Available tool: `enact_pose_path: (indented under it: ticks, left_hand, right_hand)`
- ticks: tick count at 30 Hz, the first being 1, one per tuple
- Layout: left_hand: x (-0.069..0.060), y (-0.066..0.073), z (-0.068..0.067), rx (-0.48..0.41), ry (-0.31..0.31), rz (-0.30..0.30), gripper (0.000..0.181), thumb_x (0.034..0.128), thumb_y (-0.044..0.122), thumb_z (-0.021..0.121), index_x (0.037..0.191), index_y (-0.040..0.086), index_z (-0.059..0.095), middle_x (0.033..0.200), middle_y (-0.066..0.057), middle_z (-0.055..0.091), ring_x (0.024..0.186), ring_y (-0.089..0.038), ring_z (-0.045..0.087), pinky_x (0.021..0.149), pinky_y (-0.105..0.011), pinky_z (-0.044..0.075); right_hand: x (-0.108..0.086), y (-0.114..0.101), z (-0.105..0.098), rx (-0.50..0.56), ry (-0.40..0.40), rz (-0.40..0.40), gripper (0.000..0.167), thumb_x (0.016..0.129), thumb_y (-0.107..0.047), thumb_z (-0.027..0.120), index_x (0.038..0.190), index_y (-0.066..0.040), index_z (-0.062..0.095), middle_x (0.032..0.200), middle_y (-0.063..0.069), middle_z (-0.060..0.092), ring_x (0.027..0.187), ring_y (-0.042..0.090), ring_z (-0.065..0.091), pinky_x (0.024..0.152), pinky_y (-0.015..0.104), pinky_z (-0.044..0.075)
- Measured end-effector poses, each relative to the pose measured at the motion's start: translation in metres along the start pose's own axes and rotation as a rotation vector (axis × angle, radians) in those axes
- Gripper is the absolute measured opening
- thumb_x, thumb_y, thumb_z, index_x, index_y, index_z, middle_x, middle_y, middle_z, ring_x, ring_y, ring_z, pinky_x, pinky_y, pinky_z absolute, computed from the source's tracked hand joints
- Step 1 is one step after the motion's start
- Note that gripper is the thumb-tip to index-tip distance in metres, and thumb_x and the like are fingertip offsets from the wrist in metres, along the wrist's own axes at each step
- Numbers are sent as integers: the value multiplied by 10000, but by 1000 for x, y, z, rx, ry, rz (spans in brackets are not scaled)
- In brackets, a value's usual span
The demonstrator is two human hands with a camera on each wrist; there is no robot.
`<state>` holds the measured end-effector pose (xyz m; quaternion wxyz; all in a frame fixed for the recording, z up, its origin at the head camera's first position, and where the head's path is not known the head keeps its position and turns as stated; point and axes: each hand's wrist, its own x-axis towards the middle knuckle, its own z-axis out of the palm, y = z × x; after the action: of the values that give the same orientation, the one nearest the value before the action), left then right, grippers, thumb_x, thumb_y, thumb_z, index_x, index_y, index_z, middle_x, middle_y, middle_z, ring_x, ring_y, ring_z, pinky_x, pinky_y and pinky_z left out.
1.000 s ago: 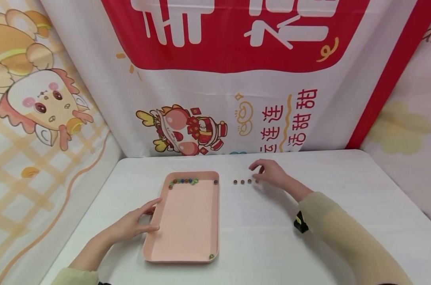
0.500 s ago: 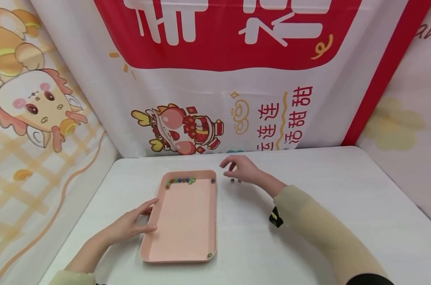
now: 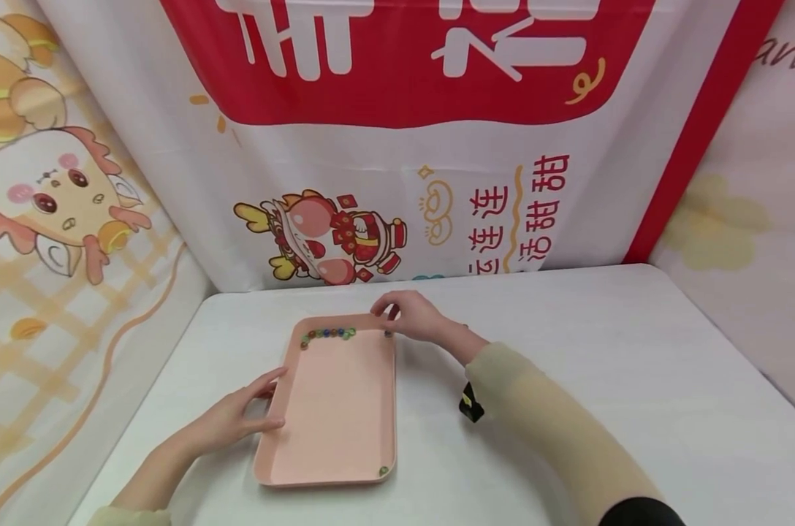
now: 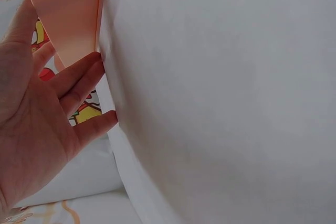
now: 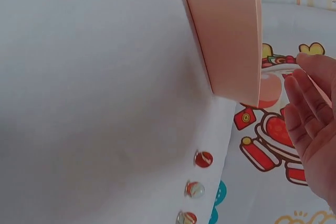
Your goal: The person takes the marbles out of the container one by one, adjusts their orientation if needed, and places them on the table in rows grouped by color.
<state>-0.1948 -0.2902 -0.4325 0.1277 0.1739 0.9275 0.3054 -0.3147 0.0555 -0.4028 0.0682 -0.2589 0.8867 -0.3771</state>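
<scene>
A pink rectangular tray (image 3: 332, 409) lies on the white table. In it, several glass marbles (image 3: 326, 333) sit along the far end, one dark marble (image 3: 388, 334) in the far right corner, and a greenish marble (image 3: 383, 471) near right. My left hand (image 3: 229, 420) rests against the tray's left rim, fingers spread and extended. My right hand (image 3: 413, 315) hovers over the far right corner, thumb and index finger apart, with nothing visible between them. In the right wrist view, a red marble (image 5: 203, 159) and a clear-and-red marble (image 5: 195, 189) stand in a row beside the tray.
Another marble (image 5: 186, 217) of that row shows at the right wrist view's lower edge. My right hand and arm hide most of the row in the head view. A printed cloth (image 3: 397, 204) stands behind the table (image 3: 542, 438), with patterned cloths at both sides.
My right hand has moved left from above the row of marbles to the tray's far right corner. My left hand stays at the tray's left rim. The head view has shifted slightly.
</scene>
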Motion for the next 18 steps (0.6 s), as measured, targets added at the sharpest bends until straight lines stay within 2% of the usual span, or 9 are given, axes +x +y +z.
enact_pose_path:
  ticks: [7, 11, 18]
  left_hand:
    - [0, 2, 1, -11, -4, -24, 861, 826, 413, 754, 1523, 177, 307, 1333, -169, 544, 1248, -369, 475, 1009, -661, 282]
    - [0, 1, 3, -21, -10, -50, 869, 823, 437, 750, 1526, 190, 302, 1343, -163, 538, 1265, -367, 458, 1015, -665, 272]
    - [0, 2, 1, -1, -5, -30, 863, 825, 442, 746, 1523, 188, 307, 1328, -160, 546, 1257, -370, 463, 1013, -662, 278]
  right_hand:
    - [9, -9, 20, 32, -27, 46, 277, 882, -128, 734, 1155, -120, 688, 955, -28, 616, 836, 161, 569, 672, 230, 517]
    - [14, -12, 30, 39, -45, 78, 318, 880, -139, 739, 1191, -112, 681, 992, 5, 634, 844, 155, 560, 681, 220, 512]
    - [21, -12, 42, 33, -29, 89, 385, 884, -176, 739, 1258, -138, 658, 1061, 21, 643, 875, 144, 556, 685, 216, 503]
